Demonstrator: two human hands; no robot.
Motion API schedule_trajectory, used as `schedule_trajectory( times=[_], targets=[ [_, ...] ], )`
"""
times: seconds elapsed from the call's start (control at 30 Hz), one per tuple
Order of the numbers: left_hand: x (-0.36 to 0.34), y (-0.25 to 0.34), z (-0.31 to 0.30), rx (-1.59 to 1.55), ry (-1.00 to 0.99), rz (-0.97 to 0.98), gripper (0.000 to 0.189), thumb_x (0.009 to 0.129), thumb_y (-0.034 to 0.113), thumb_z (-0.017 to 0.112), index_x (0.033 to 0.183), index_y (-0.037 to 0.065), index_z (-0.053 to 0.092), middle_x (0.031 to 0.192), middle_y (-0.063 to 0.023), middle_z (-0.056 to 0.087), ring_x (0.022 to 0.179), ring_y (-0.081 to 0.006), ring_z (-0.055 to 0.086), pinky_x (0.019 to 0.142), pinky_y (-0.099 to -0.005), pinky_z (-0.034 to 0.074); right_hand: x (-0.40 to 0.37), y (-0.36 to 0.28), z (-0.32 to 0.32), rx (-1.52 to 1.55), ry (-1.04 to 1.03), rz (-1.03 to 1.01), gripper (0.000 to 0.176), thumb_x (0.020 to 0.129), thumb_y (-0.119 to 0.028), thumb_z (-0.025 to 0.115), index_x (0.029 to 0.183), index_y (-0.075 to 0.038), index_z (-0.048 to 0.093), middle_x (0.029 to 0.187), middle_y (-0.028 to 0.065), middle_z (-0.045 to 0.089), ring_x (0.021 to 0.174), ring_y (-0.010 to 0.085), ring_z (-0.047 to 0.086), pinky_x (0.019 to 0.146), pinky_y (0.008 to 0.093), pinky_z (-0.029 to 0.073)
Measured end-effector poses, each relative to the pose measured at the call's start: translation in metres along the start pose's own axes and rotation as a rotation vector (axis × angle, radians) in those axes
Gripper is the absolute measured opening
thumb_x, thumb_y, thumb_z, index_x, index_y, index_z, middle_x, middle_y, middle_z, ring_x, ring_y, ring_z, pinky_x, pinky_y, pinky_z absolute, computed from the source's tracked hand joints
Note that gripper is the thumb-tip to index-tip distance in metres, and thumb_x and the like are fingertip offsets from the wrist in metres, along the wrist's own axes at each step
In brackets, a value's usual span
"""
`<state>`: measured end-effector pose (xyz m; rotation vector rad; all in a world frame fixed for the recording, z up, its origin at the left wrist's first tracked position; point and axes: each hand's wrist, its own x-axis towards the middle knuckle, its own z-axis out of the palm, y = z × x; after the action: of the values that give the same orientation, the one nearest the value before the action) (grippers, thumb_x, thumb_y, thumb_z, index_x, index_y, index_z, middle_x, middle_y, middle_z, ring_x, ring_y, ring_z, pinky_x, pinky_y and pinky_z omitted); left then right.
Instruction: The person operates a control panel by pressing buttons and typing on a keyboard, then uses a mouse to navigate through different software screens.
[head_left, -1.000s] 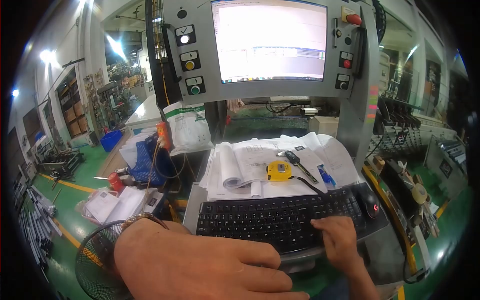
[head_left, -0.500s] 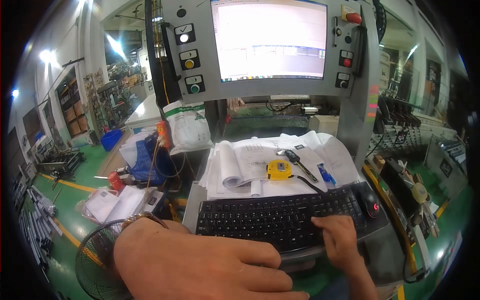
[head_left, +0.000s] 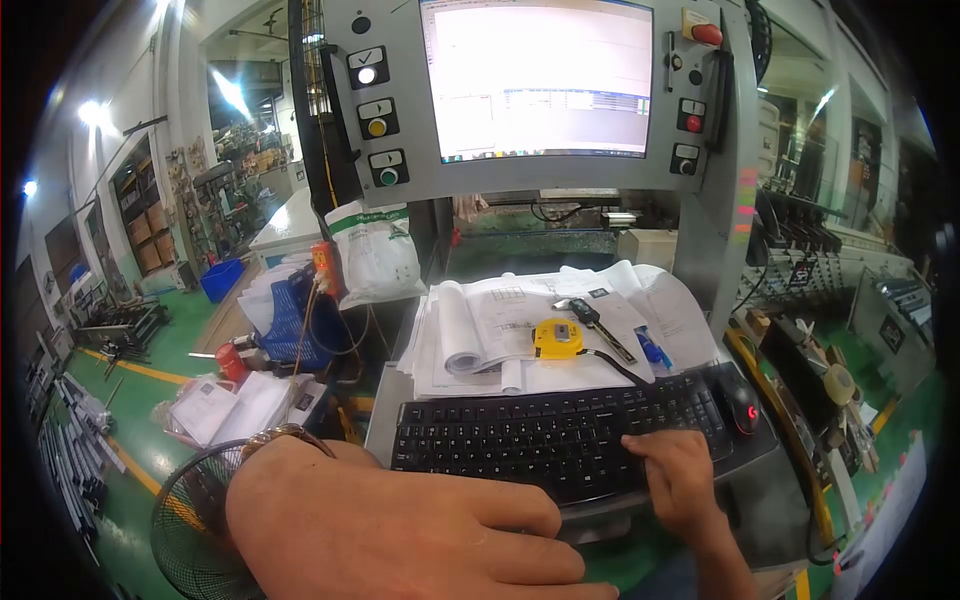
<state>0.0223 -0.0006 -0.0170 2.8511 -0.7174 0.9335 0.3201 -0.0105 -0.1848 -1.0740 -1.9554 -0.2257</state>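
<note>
My left hand (head_left: 410, 520) fills the lower left foreground, back up, its fingers slightly apart and pointing right. It overlaps the near left part of a black keyboard (head_left: 500, 435); nothing shows in it. Over the keyboard's near right side is my right hand (head_left: 680, 478), loosely bent, thumb and forefinger a little apart, holding nothing visible. A mouse (head_left: 738, 402) with a red light sits right of the keys. Behind the keyboard, a yellow tape measure (head_left: 557, 340) and a digital caliper (head_left: 600, 330) lie on printed papers (head_left: 510, 305), beside a blue object (head_left: 652, 350).
A lit screen (head_left: 540, 80) in a grey panel with buttons stands above. A white bag (head_left: 375, 255) hangs left of the papers. A black mesh basket (head_left: 185, 525) is at lower left, with a blue bin (head_left: 222, 280) on the green floor farther back.
A pale sheet with pink marks has come into view at the lower right edge. Both my hands look unchanged in place and shape.
</note>
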Motion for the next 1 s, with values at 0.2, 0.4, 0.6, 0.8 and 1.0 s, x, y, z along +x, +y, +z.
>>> schedule_trajectory(
  times=[0.2, 0.4, 0.6, 0.8, 1.0],
  targets=[
    [-0.002, 0.001, 0.0, 0.003, 0.003, -0.003, 0.09, 0.105, 0.072, 0.036, 0.139, -0.004, 0.068, 0.113, -0.018, 0.073, 0.089, -0.0293, 0.071, 0.075, -0.0397, 0.05, 0.004, 0.018, -0.021, -0.062, 0.088, 0.074, 0.033, 0.085, 0.004, 0.068, 0.117, -0.004, 0.071, 0.12, 0.0108, 0.075, 0.112, 0.0313, 0.067, 0.1, 0.0432, 0.048],
    [0.0, 0.0, 0.0, -0.005, -0.008, -0.01, 0.089, 0.105, 0.073, 0.038, 0.139, -0.004, 0.068, 0.113, -0.0181, 0.073, 0.088, -0.0294, 0.071, 0.075, -0.0398, 0.05, 0.014, 0.097, -0.06, -0.236, 0.159, 0.295, 0.043, 0.084, 0.0, 0.07, 0.126, 0.0, 0.065, 0.139, 0.0186, 0.064, 0.129, 0.0388, 0.059, 0.112, 0.0465, 0.043],
    [-0.003, -0.002, 0.008, -0.034, 0.032, -0.048, 0.091, 0.105, 0.074, 0.036, 0.14, -0.004, 0.067, 0.111, -0.0181, 0.074, 0.088, -0.0294, 0.071, 0.074, -0.0397, 0.049, 0.0, 0.118, -0.063, 0.022, 0.038, 0.514, 0.056, 0.081, -0.008, 0.072, 0.135, 0.0, 0.06, 0.147, 0.0198, 0.058, 0.139, 0.0369, 0.055, 0.118, 0.043, 0.041],
    [0.001, -0.011, 0.003, -0.023, -0.028, -0.03, 0.093, 0.105, 0.076, 0.032, 0.141, -0.003, 0.067, 0.111, -0.0186, 0.074, 0.087, -0.0291, 0.071, 0.073, -0.0393, 0.048, -0.001, 0.105, -0.065, 0.019, 0.031, 0.543, 0.052, 0.079, -0.008, 0.071, 0.13, 0.001, 0.063, 0.141, 0.0208, 0.062, 0.133, 0.0373, 0.06, 0.115, 0.0421, 0.043],
    [0.008, -0.009, -0.001, -0.093, -0.036, -0.097, 0.096, 0.104, 0.077, 0.031, 0.14, -0.003, 0.068, 0.109, -0.0183, 0.074, 0.086, -0.029, 0.071, 0.073, -0.0393, 0.047, -0.003, 0.111, -0.062, -0.018, 0.042, 0.549, 0.046, 0.081, -0.007, 0.072, 0.126, 0.001, 0.064, 0.139, 0.0217, 0.063, 0.131, 0.0382, 0.061, 0.113, 0.0425, 0.044]
  ],
)
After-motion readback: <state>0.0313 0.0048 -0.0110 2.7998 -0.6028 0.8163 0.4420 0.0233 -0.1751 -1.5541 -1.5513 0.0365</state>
